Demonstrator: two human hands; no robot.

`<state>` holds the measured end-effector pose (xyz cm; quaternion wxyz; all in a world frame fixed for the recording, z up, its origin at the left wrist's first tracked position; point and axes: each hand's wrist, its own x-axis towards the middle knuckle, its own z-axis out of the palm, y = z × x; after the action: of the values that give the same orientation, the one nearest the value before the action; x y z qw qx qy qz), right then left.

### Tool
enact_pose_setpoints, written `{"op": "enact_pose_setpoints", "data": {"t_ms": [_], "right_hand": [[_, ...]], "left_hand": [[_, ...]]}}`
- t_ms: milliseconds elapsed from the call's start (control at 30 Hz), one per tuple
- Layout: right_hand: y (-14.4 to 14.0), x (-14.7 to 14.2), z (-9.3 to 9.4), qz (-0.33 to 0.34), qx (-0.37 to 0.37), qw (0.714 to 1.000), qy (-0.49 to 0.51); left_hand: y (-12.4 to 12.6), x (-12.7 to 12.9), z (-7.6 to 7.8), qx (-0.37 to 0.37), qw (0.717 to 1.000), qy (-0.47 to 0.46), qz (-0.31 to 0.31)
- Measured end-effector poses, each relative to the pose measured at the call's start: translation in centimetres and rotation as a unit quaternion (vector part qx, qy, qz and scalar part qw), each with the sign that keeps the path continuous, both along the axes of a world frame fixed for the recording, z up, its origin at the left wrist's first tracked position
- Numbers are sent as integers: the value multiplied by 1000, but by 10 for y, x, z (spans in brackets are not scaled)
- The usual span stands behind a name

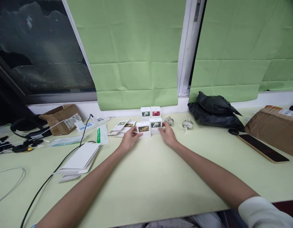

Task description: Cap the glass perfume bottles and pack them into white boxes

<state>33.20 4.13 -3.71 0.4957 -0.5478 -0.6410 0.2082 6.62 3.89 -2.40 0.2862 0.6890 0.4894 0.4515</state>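
Mid-table — both hands flank small boxes (pixel 148 126); open tabletop (pixel 160 177) nearer edge.

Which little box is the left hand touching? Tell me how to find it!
Look at the pale green table below the green blinds. In the middle stand four small white boxes. The left hand touches the front-left box, the one whose picture is yellowish; the box beside it shows a white flower.

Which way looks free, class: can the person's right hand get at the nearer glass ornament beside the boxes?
Probably yes. The right hand rests at the front boxes, and the glass ornament stands just beyond its fingertips with bare table between.
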Motion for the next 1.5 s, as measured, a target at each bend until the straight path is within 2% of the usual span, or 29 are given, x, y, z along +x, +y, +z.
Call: {"op": "enact_pose_setpoints", "data": {"t_ms": [133, 300, 533, 633, 733, 833, 933, 1100, 1333, 1500], "right_hand": [[3, 0, -1, 12, 1, 1000, 18], [2, 0, 2, 32, 1, 998, 46], [-13, -14, 8, 167, -24, 980, 102], [-21, -14, 11, 196, -28, 973, 119], [-28, -10, 16, 183, -1, 976, 120], [-35, -7, 23, 175, 27, 981, 83], [-43, -10, 27, 197, 21, 980, 17], [-45, -9, 24, 148, 14, 985, -86], [-26, 22, 29, 38, -10, 990, -136], [-9, 16, 29, -8, -13, 991, -136]], "left_hand": [[1, -2, -1, -12, 999, -31, -11], [0, -6, 4, -38, 996, -40, -65], [-10, 14, 9, -8, 991, -42, -130], [-12, 17, 9, 11, 992, -32, -122], [-12, 14, 11, 24, 995, 5, -94], [-11, 13, 12, 34, 995, 57, -78], [-10, 12, 13, 35, 993, 72, -84], [-12, 4, 17, 55, 989, 105, -90], [-1, -5, 13, 67, 986, 135, -65], [15, 1, 13, 94, 980, 167, -48]]}}
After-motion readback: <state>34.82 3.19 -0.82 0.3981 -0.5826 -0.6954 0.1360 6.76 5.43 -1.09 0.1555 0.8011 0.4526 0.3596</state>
